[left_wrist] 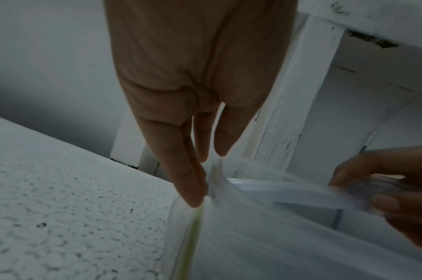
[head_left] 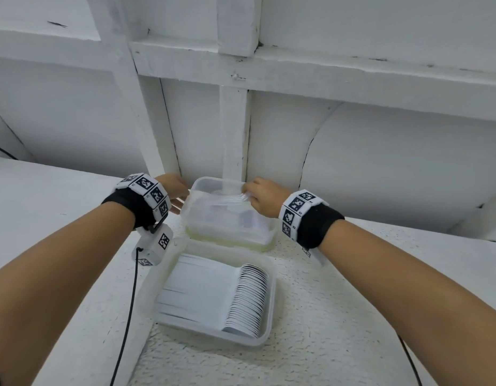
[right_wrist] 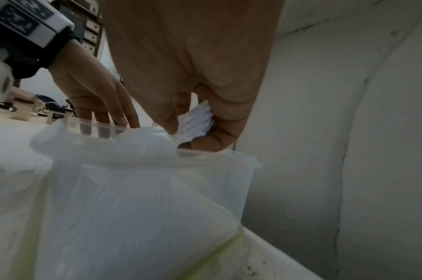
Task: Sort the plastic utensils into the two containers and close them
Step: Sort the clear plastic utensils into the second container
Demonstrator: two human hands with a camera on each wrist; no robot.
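Observation:
Two clear plastic containers stand on the white table. The near container (head_left: 272,288) holds a neat row of white spoons (head_left: 249,299). Over the far container (head_left: 198,185), my right hand (head_left: 259,196) grips a bundle of white forks (head_left: 233,200) by the tine end, handles pointing left and low inside the box. In the right wrist view the tines (right_wrist: 198,121) show between thumb and fingers of my right hand (right_wrist: 193,132). My left hand (head_left: 176,190) has straight fingers (left_wrist: 193,180) touching the far container's left rim (left_wrist: 212,181).
The far container stands close to a white wooden frame (head_left: 234,129) and wall. A yellow-green strip (head_left: 241,245) runs along its base. Black cables (head_left: 130,316) hang from both wrist cameras. The rough white table (head_left: 338,316) stretches to the right and front.

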